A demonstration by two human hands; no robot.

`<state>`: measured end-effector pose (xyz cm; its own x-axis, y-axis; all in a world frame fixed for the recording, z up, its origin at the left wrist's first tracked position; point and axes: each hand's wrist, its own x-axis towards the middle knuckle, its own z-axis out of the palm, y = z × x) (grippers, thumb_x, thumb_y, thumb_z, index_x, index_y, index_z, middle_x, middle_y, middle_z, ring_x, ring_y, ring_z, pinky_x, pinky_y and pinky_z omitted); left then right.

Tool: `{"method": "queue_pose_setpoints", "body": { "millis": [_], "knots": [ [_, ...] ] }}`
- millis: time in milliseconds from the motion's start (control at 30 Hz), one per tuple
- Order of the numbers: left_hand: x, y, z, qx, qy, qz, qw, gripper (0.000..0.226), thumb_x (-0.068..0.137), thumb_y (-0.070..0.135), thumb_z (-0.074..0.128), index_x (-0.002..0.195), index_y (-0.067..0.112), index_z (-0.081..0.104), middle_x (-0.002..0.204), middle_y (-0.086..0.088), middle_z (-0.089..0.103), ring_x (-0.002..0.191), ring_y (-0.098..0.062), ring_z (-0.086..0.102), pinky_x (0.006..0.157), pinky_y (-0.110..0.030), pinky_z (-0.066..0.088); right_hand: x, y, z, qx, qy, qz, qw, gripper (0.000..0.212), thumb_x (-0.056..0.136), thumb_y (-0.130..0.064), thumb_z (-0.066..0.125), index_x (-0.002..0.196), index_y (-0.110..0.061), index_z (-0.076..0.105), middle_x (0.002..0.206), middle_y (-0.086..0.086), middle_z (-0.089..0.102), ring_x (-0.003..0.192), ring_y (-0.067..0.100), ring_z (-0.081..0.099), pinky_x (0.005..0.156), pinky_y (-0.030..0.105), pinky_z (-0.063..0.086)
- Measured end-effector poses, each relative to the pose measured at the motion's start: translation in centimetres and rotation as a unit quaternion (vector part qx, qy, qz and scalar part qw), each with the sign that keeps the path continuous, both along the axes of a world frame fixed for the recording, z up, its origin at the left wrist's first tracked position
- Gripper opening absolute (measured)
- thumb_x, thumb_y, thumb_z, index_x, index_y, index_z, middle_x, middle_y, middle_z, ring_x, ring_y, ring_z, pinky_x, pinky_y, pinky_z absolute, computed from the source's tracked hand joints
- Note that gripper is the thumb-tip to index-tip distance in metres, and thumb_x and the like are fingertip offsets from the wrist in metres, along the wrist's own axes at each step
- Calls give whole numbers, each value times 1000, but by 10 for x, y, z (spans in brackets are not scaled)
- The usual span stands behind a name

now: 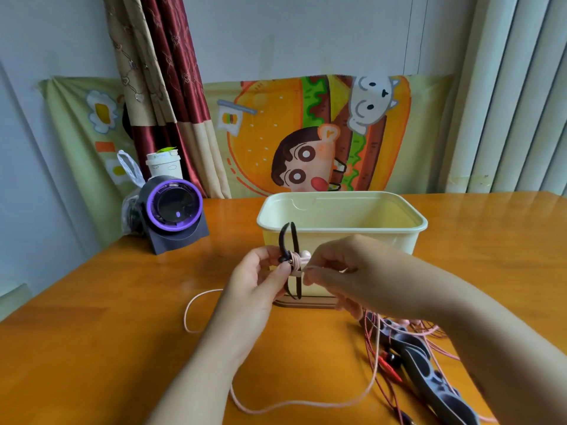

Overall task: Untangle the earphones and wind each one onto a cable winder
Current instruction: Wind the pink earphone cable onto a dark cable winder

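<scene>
My left hand (260, 283) pinches a black cable winder (287, 240) upright above the table, in front of the cream tub. A few turns of pink earphone cable (296, 261) sit round its middle, with a pink earbud showing beside them. My right hand (340, 271) pinches the pink cable just right of the winder. The loose pink cable (294, 403) trails down in a long loop across the table. A tangle of red earphones (389, 363) lies at the lower right, partly under my right forearm.
An open cream tub (340, 228) stands on the orange wooden table (92, 348) just behind my hands. A purple-ringed fan (175, 210), a plastic bag and a cup sit at the back left. Several grey winders (429, 372) lie at the lower right.
</scene>
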<state>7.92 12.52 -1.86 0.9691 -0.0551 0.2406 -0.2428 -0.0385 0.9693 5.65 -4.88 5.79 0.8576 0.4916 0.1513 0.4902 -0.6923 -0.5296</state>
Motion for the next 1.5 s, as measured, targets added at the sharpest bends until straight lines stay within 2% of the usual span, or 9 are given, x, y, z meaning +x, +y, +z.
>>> {"method": "queue_pose_setpoints", "body": {
  "millis": [100,233,433,733,933,1067,1167,1333,1500],
  "knots": [
    [-4,-2,1,79,-15,-30,996,39,77,47,60,113,33,60,107,16,69,105,-5,63,101,-38,47,2,-4,3,12,-26,-14,999,20,90,-36,57,86,-20,68,72,7,68,61,17,63,57,26,50],
    [-5,-4,-1,61,3,-98,993,36,79,33,62,112,21,61,104,5,72,98,-12,67,94,-35,49,8,-13,6,43,-61,-33,997,15,76,-37,73,73,-23,68,70,6,64,52,4,43,49,20,33],
    [-9,-3,2,35,48,-199,978,36,87,25,63,119,10,54,116,-10,70,114,-31,62,89,-29,47,16,-27,6,152,-43,23,987,33,63,-51,66,75,-21,69,70,5,66,63,23,56,60,33,50],
    [-20,-5,15,-193,107,-292,931,41,75,10,74,113,2,61,104,-14,72,90,-23,71,72,-26,55,34,-22,-18,374,104,62,919,17,72,-29,70,76,-14,68,67,1,60,59,12,47,55,19,43],
    [-13,-1,15,-348,121,-248,896,59,55,9,93,109,1,70,105,-16,71,88,-22,71,69,-31,59,34,7,-43,351,133,26,926,24,87,-33,59,69,-19,61,56,-6,47,50,5,39,54,21,38],
    [-4,-2,15,-406,133,-131,895,26,70,6,74,96,7,76,93,-12,71,71,-16,69,57,-26,58,28,11,-41,238,58,-3,969,30,95,-34,50,74,-20,65,53,-10,46,50,9,42,57,32,40],
    [-1,1,17,-434,138,-63,888,27,75,13,60,99,7,72,82,-8,68,68,-13,66,62,-25,59,22,13,-35,127,40,17,991,29,99,-28,47,92,-8,67,61,-2,49,57,11,43,57,34,40],
    [0,3,15,-365,121,6,923,17,88,9,55,99,10,69,80,-1,68,77,-12,59,78,-27,50,9,13,-22,30,-27,25,999,25,96,-29,51,94,-11,68,80,9,64,64,18,51,59,29,40],
    [-2,4,6,-99,26,-17,995,25,90,18,59,115,14,63,107,0,74,104,-14,67,85,-29,48,2,4,-2,72,-84,3,994,27,93,-34,54,86,-15,71,67,2,62,61,13,54,56,22,41]
  ]
}}
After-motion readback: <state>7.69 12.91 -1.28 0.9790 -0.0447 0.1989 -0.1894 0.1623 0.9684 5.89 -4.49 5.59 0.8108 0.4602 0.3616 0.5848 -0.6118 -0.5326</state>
